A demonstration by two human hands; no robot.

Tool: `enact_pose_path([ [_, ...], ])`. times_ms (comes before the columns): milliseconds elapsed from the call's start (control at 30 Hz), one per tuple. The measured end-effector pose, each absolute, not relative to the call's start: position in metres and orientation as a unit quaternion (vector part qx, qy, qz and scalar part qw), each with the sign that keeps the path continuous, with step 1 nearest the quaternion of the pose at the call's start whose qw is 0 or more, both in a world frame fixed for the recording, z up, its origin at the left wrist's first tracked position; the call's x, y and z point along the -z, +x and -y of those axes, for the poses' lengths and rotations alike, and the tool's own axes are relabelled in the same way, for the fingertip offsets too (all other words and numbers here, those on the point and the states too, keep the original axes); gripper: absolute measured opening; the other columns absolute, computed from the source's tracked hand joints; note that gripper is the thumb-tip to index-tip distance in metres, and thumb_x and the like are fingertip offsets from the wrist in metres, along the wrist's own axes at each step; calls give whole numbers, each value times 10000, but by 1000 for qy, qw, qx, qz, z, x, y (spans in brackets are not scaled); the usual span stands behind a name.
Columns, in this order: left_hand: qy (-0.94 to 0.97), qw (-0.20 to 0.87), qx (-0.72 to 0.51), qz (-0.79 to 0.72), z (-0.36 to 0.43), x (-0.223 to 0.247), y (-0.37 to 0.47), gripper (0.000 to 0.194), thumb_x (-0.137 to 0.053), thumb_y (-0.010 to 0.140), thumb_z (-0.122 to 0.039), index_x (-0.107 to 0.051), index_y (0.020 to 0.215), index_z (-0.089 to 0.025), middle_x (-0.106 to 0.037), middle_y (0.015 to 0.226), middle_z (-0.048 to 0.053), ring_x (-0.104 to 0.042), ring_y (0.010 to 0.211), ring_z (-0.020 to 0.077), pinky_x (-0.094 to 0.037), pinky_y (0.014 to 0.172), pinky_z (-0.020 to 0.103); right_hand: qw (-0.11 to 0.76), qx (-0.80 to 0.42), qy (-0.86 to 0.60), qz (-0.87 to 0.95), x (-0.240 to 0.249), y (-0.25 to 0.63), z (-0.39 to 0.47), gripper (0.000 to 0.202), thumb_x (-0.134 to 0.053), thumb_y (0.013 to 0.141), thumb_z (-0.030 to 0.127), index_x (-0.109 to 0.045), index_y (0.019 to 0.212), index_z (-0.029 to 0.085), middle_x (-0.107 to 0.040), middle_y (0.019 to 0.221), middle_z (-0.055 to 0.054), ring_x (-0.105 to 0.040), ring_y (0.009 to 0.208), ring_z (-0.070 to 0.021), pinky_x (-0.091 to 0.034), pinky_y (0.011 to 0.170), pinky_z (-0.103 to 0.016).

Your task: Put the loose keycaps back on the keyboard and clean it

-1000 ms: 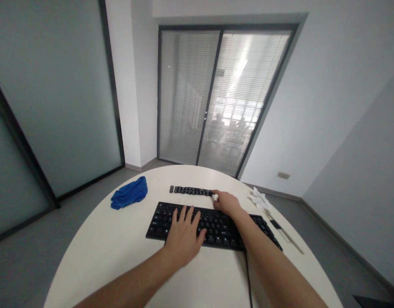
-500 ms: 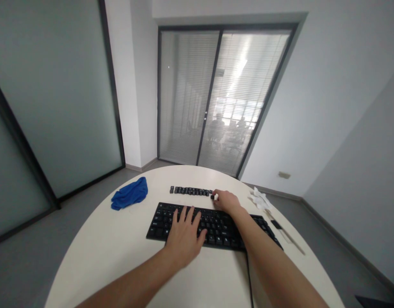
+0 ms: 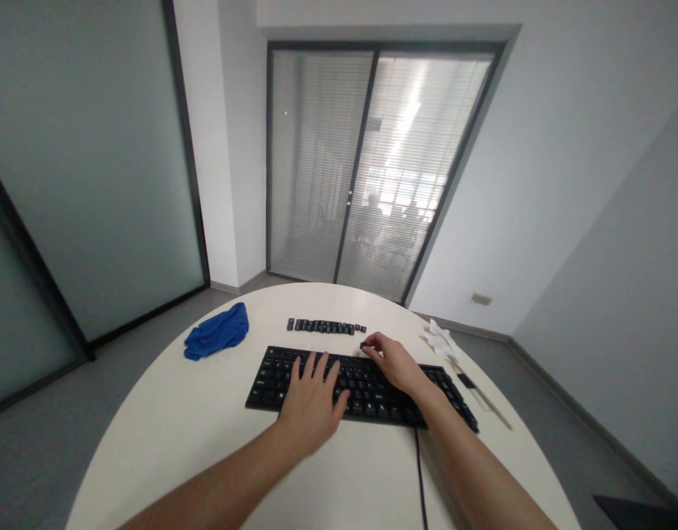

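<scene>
A black keyboard (image 3: 366, 409) lies on the round cream table (image 3: 206, 442), its cable running toward the near edge. My left hand (image 3: 311, 408) rests with spread fingers on the keyboard's left half and holds nothing. Beyond the keyboard's top edge, my right hand (image 3: 394, 361) pinches a small black keycap (image 3: 363, 345) between thumb and fingertips. Several loose black keycaps (image 3: 323, 326) stand in a row on the table behind the keyboard. My right hand and forearm cover part of the keyboard's right half.
A crumpled blue cloth (image 3: 217, 333) lies at the table's left. At the right are white crumpled tissue (image 3: 441, 340) and a thin stick-like tool (image 3: 490, 406) with a black band. Glass doors with blinds (image 3: 322, 162) stand beyond the table.
My right hand has drawn back slightly from the keycap row toward the keyboard, still pinching the keycap. My left hand stays on the keyboard. The whole view has shifted a little.
</scene>
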State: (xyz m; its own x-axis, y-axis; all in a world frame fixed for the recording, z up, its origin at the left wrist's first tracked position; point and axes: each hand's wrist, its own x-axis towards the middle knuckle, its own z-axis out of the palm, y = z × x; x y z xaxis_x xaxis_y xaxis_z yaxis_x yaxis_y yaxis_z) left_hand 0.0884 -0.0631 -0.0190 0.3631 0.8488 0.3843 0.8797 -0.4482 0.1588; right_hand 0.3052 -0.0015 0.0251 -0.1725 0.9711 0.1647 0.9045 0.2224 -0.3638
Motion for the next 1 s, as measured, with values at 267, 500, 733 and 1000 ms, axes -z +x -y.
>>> enact_pose_path([
  [267,-826,33,200,526,64,16,88,537,-362,1003,-494,-513,1430,-207,-477,1520,119,-391,1402,349,-256,1165,590,227,-144,-555,787,-16,312,33,202,-524,973,351,-642,1073,220,-727,1064,-66,-659,1010,-225,-465,924,-339],
  [500,-826,34,196,527,63,18,89,534,-355,1004,-495,-508,1434,-219,-465,1530,113,-384,1407,349,-247,1168,594,237,-116,-541,798,-7,315,30,221,-515,983,356,-644,1100,220,-713,1087,-67,-634,1041,-229,-458,964,-358],
  [733,-827,31,195,527,64,15,88,532,-353,1004,-495,-510,1430,-218,-472,1524,113,-386,1404,347,-254,1166,591,225,-101,-536,807,-6,309,29,231,-521,977,372,-656,1097,229,-713,1135,-71,-632,1082,-241,-420,1034,-426],
  [1000,-826,29,189,530,64,15,89,528,-371,1000,-483,-507,1434,-216,-468,1527,116,-382,1408,352,-247,1169,600,178,-42,-521,834,-12,307,31,148,-525,986,287,-639,1057,225,-742,1068,-37,-683,1023,-204,-236,1190,-504],
])
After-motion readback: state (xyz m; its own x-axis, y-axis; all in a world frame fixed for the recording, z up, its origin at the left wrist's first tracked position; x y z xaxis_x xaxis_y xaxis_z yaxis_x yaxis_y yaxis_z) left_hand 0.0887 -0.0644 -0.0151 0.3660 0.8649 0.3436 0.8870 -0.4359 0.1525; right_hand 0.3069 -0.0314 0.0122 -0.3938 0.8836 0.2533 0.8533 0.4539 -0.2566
